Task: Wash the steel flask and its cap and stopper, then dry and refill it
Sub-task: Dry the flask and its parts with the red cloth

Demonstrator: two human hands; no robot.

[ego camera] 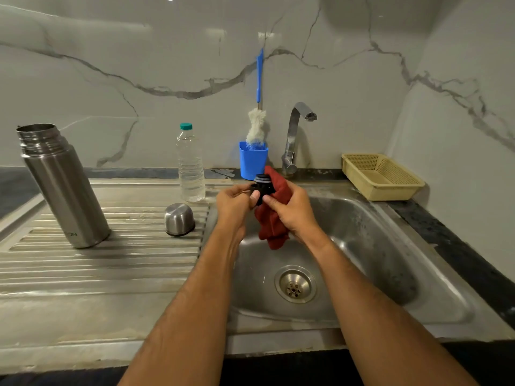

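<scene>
The open steel flask [62,185] stands upright on the ribbed draining board at the left. Its steel cap [179,219] sits mouth-down near the board's right edge. Over the sink basin, my left hand [234,203] pinches the black stopper [262,186] from the left. My right hand [289,211] grips a red cloth [274,221] that wraps round the stopper's right side and hangs down below my hands. A clear plastic water bottle [191,165] with a teal lid stands behind the cap.
A steel sink [376,246] with a central drain lies under my hands. The tap [295,137] is off. A blue cup [253,162] holds a blue-handled bottle brush [257,118]. A yellow plastic basket [381,176] sits at the back right.
</scene>
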